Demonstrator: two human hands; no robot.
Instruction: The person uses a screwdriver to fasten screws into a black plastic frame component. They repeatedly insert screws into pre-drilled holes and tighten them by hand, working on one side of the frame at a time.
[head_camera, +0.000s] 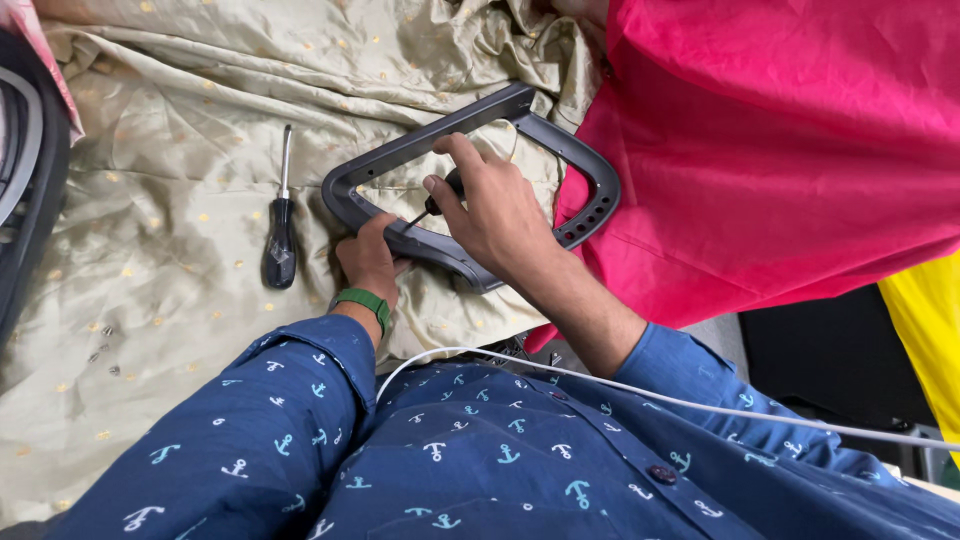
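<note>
Driving a screw into a black plastic armrest frame (590, 190) lying on gold-dotted beige cloth (150, 300).
Right hand (495, 215) closed around small screwdriver (432, 207), tip on lower bar; left hand (368, 258) clamping frame edge. Next: probably steady downward pressure, tip seated. Spare black-handled screwdriver (280, 240) alongside, loose screws (103, 345) apart.

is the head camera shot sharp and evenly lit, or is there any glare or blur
Head view: sharp on both hands, left hand, right hand, and the dark plastic frame; soft even light, faint sheen on the beige cloth, slight wide-angle bending at the edges.
</note>
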